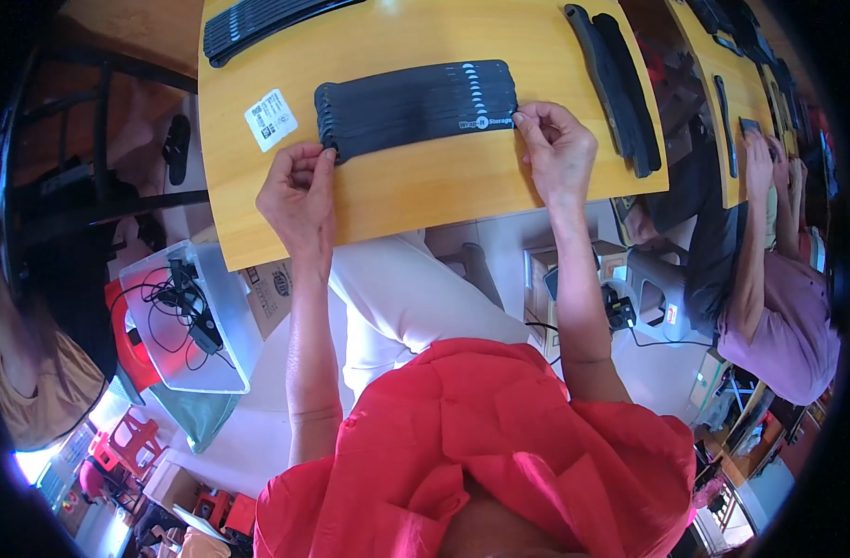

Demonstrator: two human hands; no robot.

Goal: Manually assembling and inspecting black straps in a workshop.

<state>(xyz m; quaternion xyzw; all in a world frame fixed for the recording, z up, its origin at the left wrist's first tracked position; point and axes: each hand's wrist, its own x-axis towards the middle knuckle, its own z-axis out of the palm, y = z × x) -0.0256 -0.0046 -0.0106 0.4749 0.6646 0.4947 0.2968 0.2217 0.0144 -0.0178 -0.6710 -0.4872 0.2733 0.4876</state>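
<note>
Several flat black straps (401, 107) lie overlapped in a neat row on the yellow wooden table (415, 191), with pale printing near their right ends. At the left end of the nearest strap, my left hand (299, 197) is closed, thumb and forefinger pinching the rounded tip. My right hand (562, 153) pinches the same strap's right end at the near corner of the row, its other fingers curled in. Left of the row, a white printed label (270, 120) lies flat on the table.
Another row of black straps (267, 26) lies at the far left of the table, and a bundle of long black straps (615, 88) at the right. Below left stands a clear plastic bin (243, 344) with cables. A person in a purple shirt (783, 321) works at a table on the right.
</note>
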